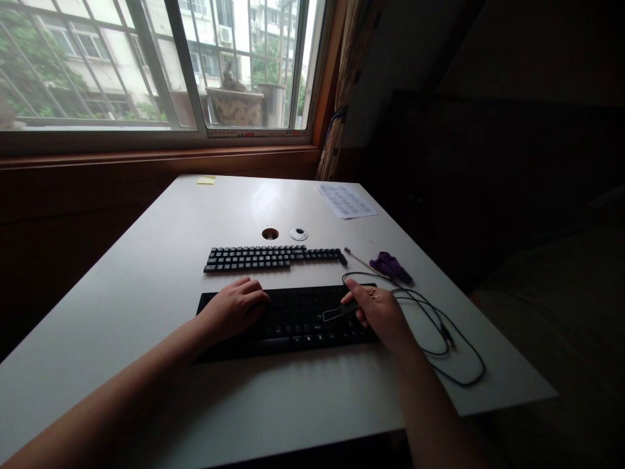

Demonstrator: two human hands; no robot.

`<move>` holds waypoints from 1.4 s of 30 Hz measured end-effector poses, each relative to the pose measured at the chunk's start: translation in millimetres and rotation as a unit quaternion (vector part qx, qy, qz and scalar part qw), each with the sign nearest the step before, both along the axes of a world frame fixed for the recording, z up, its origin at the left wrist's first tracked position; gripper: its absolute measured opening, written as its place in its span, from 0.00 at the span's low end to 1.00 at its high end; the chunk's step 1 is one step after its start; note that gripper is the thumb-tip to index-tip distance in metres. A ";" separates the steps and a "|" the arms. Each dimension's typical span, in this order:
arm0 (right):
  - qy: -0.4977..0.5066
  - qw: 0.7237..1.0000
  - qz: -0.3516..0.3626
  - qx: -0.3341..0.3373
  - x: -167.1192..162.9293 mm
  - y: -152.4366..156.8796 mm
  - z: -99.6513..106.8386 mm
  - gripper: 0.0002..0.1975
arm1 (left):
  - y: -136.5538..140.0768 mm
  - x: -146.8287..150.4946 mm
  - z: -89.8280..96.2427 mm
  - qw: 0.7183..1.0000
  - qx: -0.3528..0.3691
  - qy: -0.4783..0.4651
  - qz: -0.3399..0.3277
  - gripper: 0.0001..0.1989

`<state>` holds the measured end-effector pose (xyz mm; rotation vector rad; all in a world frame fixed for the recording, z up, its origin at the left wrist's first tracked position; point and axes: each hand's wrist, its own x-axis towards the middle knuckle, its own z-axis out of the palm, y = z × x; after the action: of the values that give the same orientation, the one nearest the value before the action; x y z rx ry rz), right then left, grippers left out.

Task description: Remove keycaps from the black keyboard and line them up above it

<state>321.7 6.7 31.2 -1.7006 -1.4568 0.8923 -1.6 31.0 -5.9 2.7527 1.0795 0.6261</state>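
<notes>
A black keyboard (303, 309) lies across the desk in front of me; keycaps show in its front rows, while its back part looks bare and dark. My left hand (237, 303) rests on the keyboard's left part, fingers bent downward over it, tips partly hidden. Between thumb and fingers, my right hand (378, 309) grips a wire keycap puller (333, 314), its thin loop pointing left above the keys on the right. Just behind the keyboard, loose black keycaps (249, 258) stand in neat rows.
A black cable (481, 371) loops on the right of the desk (122, 273). Near it lie a thin brush (359, 259) and a purple cloth (390, 266). Farther back are a round hole (270, 234), its white cover (299, 234), printed sheets (347, 200) and yellow notes (206, 180).
</notes>
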 end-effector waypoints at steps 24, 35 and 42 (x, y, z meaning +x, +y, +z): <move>-0.086 0.982 0.155 0.063 -26.7 8.1 9.2 0.26 | 4.8 0.5 -4.5 0.999 0.028 -0.015 -0.008 0.08; 0.084 0.995 0.040 0.029 -6.4 11.6 -20.6 0.24 | 3.6 0.2 -3.5 1.000 0.013 -0.001 -0.004 0.08; 0.064 0.994 0.031 0.086 -7.3 8.3 -17.4 0.25 | 4.4 0.0 -3.6 1.000 0.015 0.000 -0.003 0.08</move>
<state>314.4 15.0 13.8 -1.4540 -1.4630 0.8667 -1.6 35.4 -9.5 2.7805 1.0691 0.6454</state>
